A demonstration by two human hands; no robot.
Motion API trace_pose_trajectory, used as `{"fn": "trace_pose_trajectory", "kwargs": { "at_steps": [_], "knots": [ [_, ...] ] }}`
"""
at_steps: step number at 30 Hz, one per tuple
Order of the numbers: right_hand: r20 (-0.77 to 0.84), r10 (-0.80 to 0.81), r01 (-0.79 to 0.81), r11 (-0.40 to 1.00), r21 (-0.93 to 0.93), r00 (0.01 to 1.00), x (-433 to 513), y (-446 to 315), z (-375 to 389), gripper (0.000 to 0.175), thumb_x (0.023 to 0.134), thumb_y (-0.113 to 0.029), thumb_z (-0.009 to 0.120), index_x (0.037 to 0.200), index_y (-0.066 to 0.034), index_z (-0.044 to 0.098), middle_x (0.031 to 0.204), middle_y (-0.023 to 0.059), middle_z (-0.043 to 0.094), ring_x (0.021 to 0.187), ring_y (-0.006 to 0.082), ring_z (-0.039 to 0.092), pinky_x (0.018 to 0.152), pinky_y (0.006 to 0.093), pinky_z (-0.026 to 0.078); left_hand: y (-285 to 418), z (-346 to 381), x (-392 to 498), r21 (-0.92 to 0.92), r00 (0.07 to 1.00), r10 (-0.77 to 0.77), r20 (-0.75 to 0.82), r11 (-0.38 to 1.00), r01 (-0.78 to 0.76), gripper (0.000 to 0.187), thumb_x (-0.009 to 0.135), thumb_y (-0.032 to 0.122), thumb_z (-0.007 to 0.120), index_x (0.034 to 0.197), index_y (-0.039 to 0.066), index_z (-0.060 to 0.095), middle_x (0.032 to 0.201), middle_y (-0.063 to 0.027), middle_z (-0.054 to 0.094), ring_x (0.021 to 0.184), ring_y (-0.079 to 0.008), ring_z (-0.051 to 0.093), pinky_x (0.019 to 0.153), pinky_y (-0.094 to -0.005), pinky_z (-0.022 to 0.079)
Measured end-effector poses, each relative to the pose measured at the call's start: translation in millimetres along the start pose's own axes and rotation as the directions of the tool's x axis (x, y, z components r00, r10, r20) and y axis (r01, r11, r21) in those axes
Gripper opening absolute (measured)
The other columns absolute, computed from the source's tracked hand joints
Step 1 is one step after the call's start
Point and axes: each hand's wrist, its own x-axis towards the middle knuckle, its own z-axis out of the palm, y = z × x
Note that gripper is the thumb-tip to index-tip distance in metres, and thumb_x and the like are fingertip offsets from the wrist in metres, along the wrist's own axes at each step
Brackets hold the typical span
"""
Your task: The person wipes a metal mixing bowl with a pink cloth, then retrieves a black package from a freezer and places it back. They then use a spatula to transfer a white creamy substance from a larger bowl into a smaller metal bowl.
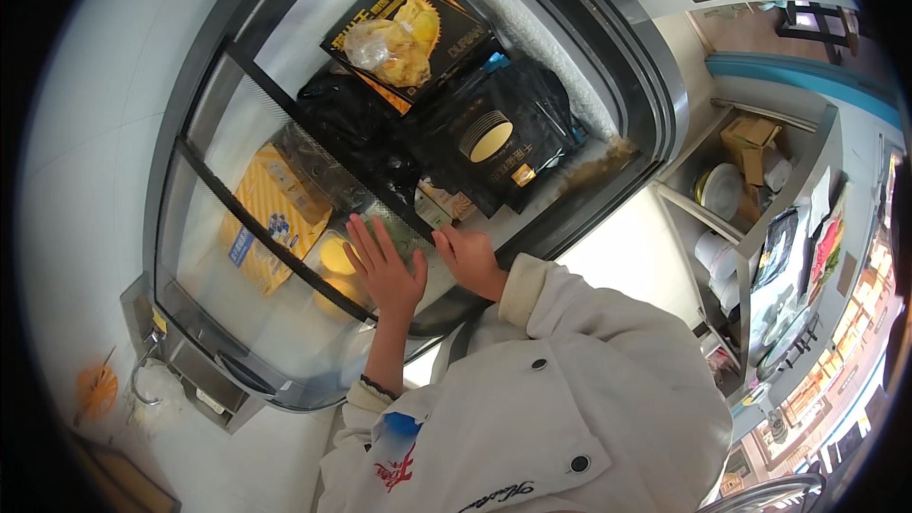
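Observation:
A glass-topped chest freezer point(627, 78) lies before me, its far section uncovered. My left hand point(388, 271) rests palm down, fingers spread, on the sliding glass lid point(206, 221). Beside it, my right hand point(472, 260) is curled at the near end of the lid's black frame point(342, 171). Under the glass are a yellow striped package point(249, 192) and round yellow items point(338, 256). In the uncovered section sit a black durian box point(456, 50), a bag point(388, 60) with yellowish contents on it, and black printed bags point(491, 135).
Frost coats the freezer's inner wall point(548, 50). To the right, a shelf unit point(748, 249) holds a cardboard box point(752, 146) and white containers point(716, 256). A metal basin point(203, 377) and an orange strainer-like item point(97, 390) are at lower left.

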Motion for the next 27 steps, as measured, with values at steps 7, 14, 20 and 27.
{"fn": "trace_pose_trajectory", "kwargs": {
  "at_steps": [7,14,20,27],
  "knots": [
    [-0.077,-0.128,0.121,0.988,-0.092,0.989,5.1,33.6,-8.8,0.023,0.081,-0.016,0.061,0.063,-0.0065,0.050,0.052,0.0121,0.050,0.048,0.0299,0.052,0.043,0.0380,0.040,30.6,-2.8,27.2,-0.037,0.997,0.009,-0.070,0.999,-0.012,0.076,0.077,0.037,0.054,0.135,-0.002,0.024,0.141,-0.0256,0.017,0.132,-0.0391,0.015,0.105,-0.0510,0.014],
    [-0.501,-0.240,0.019,0.913,-0.407,0.832,66.6,72.7,-139.7,0.006,0.082,-0.002,0.052,0.081,-0.0024,0.058,0.071,0.0150,0.052,0.063,0.0309,0.053,0.055,0.0364,0.042,138.4,21.5,104.9,-0.139,0.977,0.094,-0.193,0.983,-0.122,0.071,0.084,0.041,0.047,0.134,-0.004,0.025,0.140,-0.0278,0.019,0.132,-0.0383,0.017,0.106,-0.0487,0.015],
    [-0.363,-0.239,0.045,0.881,-0.470,0.901,-2.7,73.0,-112.3,0.042,0.078,-0.010,0.046,0.120,-0.0008,0.046,0.124,0.0199,0.043,0.117,0.0400,0.037,0.098,0.0518,0.023,226.2,26.9,168.3,-0.142,0.963,0.118,-0.244,0.977,-0.156,0.069,0.088,0.043,0.037,0.134,-0.006,0.025,0.141,-0.0295,0.014,0.134,-0.0368,0.010,0.108,-0.0467,0.006],
    [-0.336,-0.229,0.036,0.869,-0.494,0.914,4.8,123.7,-132.8,0.057,0.076,-0.028,0.046,0.127,-0.0009,0.042,0.137,0.0201,0.032,0.129,0.0366,0.026,0.104,0.0511,0.013,271.3,44.5,197.1,-0.067,0.945,0.162,-0.283,0.980,-0.188,0.071,0.090,0.047,0.028,0.135,-0.007,0.020,0.140,-0.0312,0.011,0.134,-0.0382,0.007,0.108,-0.0466,0.002]
  ]
}}
